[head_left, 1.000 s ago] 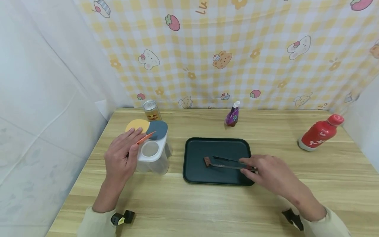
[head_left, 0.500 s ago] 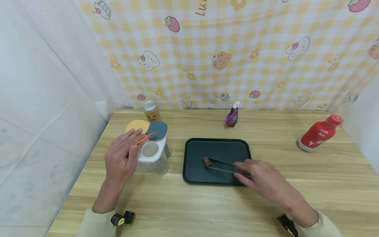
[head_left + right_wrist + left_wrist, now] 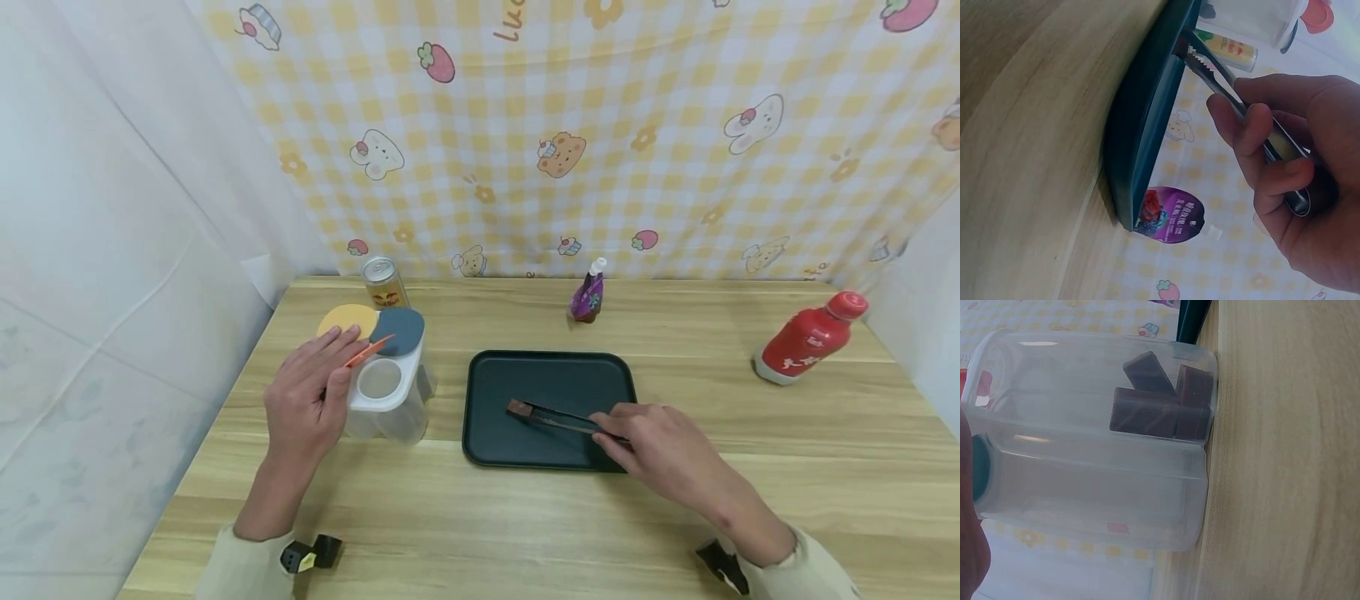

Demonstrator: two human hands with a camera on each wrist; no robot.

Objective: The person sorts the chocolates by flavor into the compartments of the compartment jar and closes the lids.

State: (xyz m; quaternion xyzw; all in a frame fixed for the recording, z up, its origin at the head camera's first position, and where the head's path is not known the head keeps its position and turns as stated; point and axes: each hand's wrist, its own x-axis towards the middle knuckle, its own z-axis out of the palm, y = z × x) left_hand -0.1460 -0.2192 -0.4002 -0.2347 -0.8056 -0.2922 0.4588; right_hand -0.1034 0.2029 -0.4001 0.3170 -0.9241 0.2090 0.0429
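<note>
My right hand [image 3: 663, 442] grips a pair of metal tongs [image 3: 558, 418], their tips on a small brown block [image 3: 517, 407], possibly chocolate. The block is over the dark green tray [image 3: 551, 452]. In the right wrist view, the fingers wrap the tongs [image 3: 1219, 84], whose serrated tip lies against the block. My left hand [image 3: 307, 392] rests atop a clear, divided storage container [image 3: 397, 423], fingers extended over its yellow lid [image 3: 348, 317]. Beside the index finger an orange lid [image 3: 371, 350] stands raised. Several dark brown blocks [image 3: 1144, 411] lie inside one compartment, in the left wrist view.
Behind the container stands a drink can [image 3: 385, 283]. A purple spouted pouch [image 3: 587, 296] is beyond the tray, and a red bottle [image 3: 808, 340] is at the right. The wooden table [image 3: 480, 533] ends at a checked curtain [image 3: 487, 167].
My right hand has moved slightly left and down with the tongs. Their arms have come together on the brown block, which has shifted a little left. The left hand stays put.
</note>
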